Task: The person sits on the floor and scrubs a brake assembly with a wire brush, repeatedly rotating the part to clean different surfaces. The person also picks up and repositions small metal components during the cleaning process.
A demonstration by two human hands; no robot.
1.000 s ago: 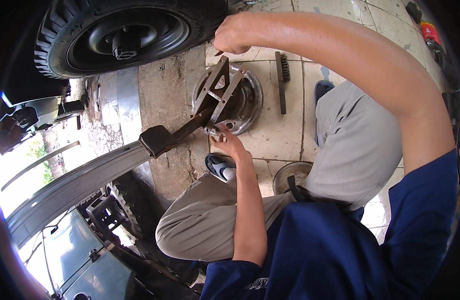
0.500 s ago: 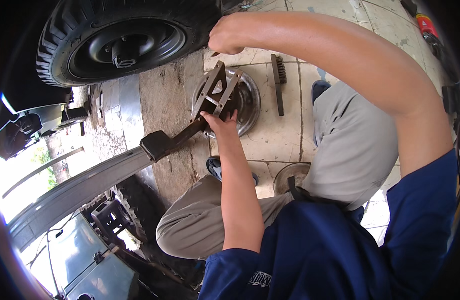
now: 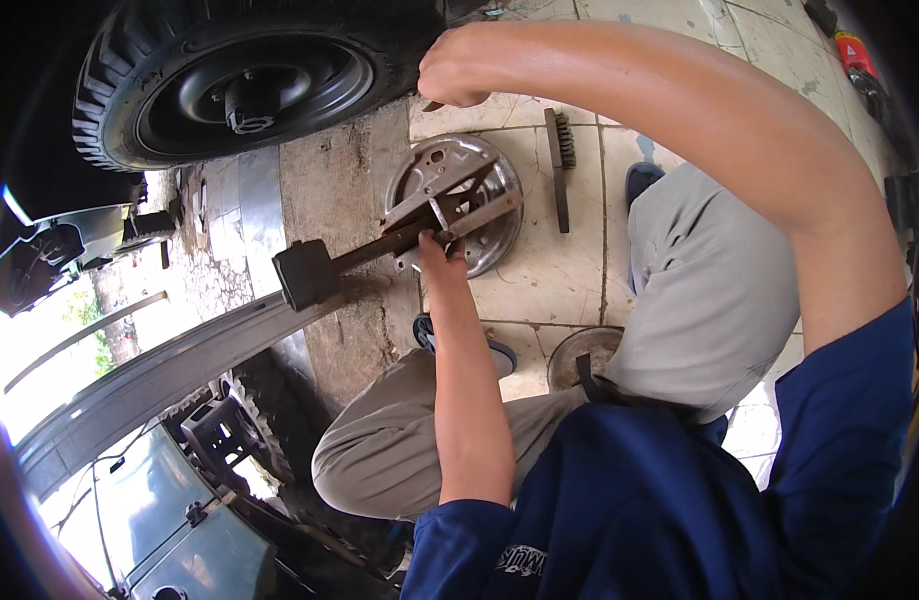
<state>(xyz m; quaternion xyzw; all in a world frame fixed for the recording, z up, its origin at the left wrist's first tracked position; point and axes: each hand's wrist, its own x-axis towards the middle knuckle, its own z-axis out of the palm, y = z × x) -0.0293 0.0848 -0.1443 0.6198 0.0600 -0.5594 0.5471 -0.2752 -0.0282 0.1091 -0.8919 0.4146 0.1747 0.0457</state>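
Observation:
My left hand (image 3: pixel 445 258) is closed around the shaft of a rusty metal pedal (image 3: pixel 385 245) with a dark block-shaped pad at its left end. A forked bracket with a crossbar forms the pedal's right end. That bracket hangs over a round silvery plate (image 3: pixel 495 255) with holes, which lies on the floor tiles; whether they touch I cannot tell. Farther away, beside the large tyre, my right hand (image 3: pixel 452 68) is a fist with a thin brown piece (image 3: pixel 433 106) sticking out below it; its kind is hidden by the fingers. A wire brush (image 3: pixel 559 180) lies right of the plate.
A black wheel with a tyre (image 3: pixel 230 100) stands at the upper left. A long grey metal beam (image 3: pixel 160 370) runs in from the left. Below it is a grey-blue vehicle panel (image 3: pixel 170 520). Another round metal piece (image 3: pixel 580 358) lies by my legs. A red object (image 3: pixel 853 50) sits far right.
My left hand has turned the pedal: its bracket swung right and nearer, and more of the plate shows. The pad shifted slightly left and farther away. My right hand stays nearly still.

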